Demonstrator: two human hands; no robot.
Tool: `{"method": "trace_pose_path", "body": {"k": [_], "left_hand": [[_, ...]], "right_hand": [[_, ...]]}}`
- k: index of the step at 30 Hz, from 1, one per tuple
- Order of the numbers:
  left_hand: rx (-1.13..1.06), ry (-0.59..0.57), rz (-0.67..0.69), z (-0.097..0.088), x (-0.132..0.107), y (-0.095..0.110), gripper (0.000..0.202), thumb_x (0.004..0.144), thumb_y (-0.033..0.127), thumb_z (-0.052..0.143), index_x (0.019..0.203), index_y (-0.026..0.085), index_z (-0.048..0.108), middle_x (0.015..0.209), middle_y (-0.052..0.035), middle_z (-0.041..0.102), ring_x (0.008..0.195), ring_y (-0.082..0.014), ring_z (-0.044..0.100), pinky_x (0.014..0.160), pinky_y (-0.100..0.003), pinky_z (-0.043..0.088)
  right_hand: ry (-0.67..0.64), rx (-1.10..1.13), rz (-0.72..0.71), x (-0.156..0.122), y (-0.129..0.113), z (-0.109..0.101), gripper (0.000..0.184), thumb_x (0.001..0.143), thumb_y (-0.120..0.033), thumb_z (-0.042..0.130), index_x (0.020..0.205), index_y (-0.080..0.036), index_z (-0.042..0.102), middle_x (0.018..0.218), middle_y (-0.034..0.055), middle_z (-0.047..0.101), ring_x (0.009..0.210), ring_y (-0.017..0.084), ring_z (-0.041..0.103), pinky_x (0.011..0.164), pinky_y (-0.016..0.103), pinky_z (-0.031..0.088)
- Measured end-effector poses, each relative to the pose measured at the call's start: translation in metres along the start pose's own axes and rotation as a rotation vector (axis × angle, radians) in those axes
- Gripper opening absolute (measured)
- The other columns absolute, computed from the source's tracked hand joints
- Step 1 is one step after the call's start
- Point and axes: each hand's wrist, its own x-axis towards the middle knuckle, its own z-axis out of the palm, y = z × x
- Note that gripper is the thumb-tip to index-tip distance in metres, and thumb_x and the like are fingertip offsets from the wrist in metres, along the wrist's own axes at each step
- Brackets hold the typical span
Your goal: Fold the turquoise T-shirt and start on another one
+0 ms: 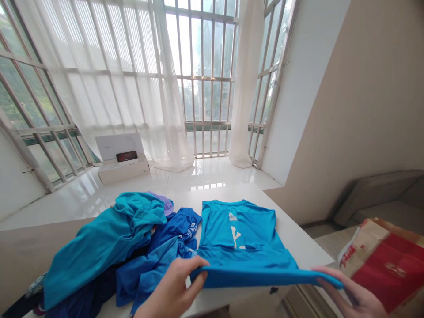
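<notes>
Gripping the near hem of a bright blue sports shirt (238,234), both hands lift that edge slightly, while the rest of the shirt lies flat and face-down-looking, white print showing, on a white table (298,229); the fingers of the left hand (170,291) are curled firmly over the hem at one end, and the fingers of the right hand (354,293) pinch the other end, neither hand released. Pressing against the shirt's left side is a loose heap of clothes: a teal jacket (99,247), a royal blue garment (159,260) and a bit of lilac fabric (162,203); the heap is just beside the left hand. Near the right hand, past the table edge, sits a red and kraft paper package (387,269); farther off, a grey sofa (374,198) stands at the right, and a white box (122,172) rests on the glossy floor by sheer curtains (109,88).
</notes>
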Motion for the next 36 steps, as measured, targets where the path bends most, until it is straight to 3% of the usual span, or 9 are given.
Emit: {"method": "trace_pose_path", "body": {"k": [2,5,9,12,17,26,29,32,36], "left_hand": [[-0.036,-0.034,-0.027,-0.017,0.039,0.001,0.025,0.095,0.036,0.050,0.096,0.022,0.072,0.073,0.0007,0.068,0.065,-0.0140,0.058,0.063,-0.021,0.045],[-0.111,-0.023,-0.023,-0.026,0.107,-0.024,0.032,0.091,0.041,0.051,0.085,0.017,0.070,0.069,0.0003,0.064,0.059,-0.0123,0.052,0.054,-0.022,0.038],[-0.075,0.006,-0.098,-0.010,0.182,-0.076,0.031,0.081,0.042,0.058,0.077,0.014,0.072,0.069,-0.0018,0.065,0.066,-0.0157,0.056,0.058,-0.023,0.039],[-0.061,0.043,-0.197,0.013,0.211,-0.110,0.031,0.077,0.042,0.059,0.075,0.014,0.072,0.061,-0.0009,0.062,0.066,-0.0173,0.057,0.058,-0.024,0.039],[-0.065,0.075,-0.270,0.042,0.217,-0.142,0.027,0.074,0.037,0.061,0.078,0.013,0.072,0.062,-0.0012,0.063,0.067,-0.0183,0.059,0.061,-0.026,0.042],[-0.096,0.093,-0.265,0.051,0.217,-0.152,0.028,0.084,0.027,0.058,0.107,0.013,0.064,0.084,-0.0060,0.070,0.080,-0.0199,0.066,0.075,-0.029,0.050],[0.038,0.143,-0.240,0.048,0.212,-0.136,0.037,0.085,0.020,0.058,0.122,0.014,0.057,0.110,-0.0113,0.067,0.099,-0.0227,0.063,0.090,-0.034,0.048],[0.324,0.110,-0.161,0.035,0.204,-0.102,0.037,0.090,0.024,0.054,0.127,0.017,0.054,0.126,-0.0131,0.059,0.114,-0.0260,0.057,0.098,-0.038,0.044],[0.388,-0.344,0.021,0.036,0.186,-0.046,0.045,0.089,0.049,0.055,0.125,0.022,0.059,0.111,-0.0114,0.065,0.102,-0.0301,0.062,0.083,-0.039,0.051]], "right_hand": [[-0.032,0.030,0.034,0.040,-0.022,0.003,0.044,0.069,-0.064,0.072,0.093,-0.027,0.078,0.091,0.0048,0.078,0.084,0.027,0.073,0.070,0.029,0.061],[-0.147,0.111,0.015,0.104,-0.043,0.021,0.047,0.075,-0.063,0.068,0.096,-0.022,0.075,0.091,0.0061,0.077,0.083,0.025,0.070,0.073,0.031,0.058],[-0.295,0.125,0.002,0.179,-0.035,0.060,0.051,0.080,-0.064,0.059,0.099,-0.018,0.071,0.089,0.0075,0.076,0.083,0.024,0.068,0.072,0.032,0.056],[-0.295,-0.031,-0.006,0.216,-0.011,0.093,0.051,0.079,-0.064,0.053,0.086,-0.016,0.069,0.083,0.0082,0.074,0.079,0.025,0.067,0.070,0.034,0.053],[-0.254,-0.192,-0.014,0.234,0.024,0.132,0.040,0.075,-0.059,0.054,0.066,-0.020,0.061,0.070,0.0061,0.069,0.073,0.026,0.064,0.069,0.037,0.048],[-0.229,-0.348,-0.030,0.239,0.039,0.146,0.038,0.086,-0.049,0.048,0.088,-0.017,0.068,0.091,0.0107,0.074,0.085,0.026,0.068,0.078,0.036,0.051],[-0.164,-0.408,-0.062,0.229,0.027,0.147,0.040,0.089,-0.042,0.045,0.111,-0.014,0.064,0.115,0.0164,0.068,0.103,0.030,0.063,0.088,0.041,0.049],[-0.181,-0.465,-0.266,0.213,0.009,0.148,0.036,0.092,-0.036,0.044,0.118,-0.019,0.062,0.125,0.0136,0.063,0.117,0.029,0.055,0.103,0.044,0.042],[-0.418,-0.478,-0.438,0.198,-0.002,0.154,0.030,0.095,-0.038,0.042,0.102,-0.024,0.068,0.115,0.0076,0.068,0.110,0.024,0.059,0.102,0.041,0.045]]}}
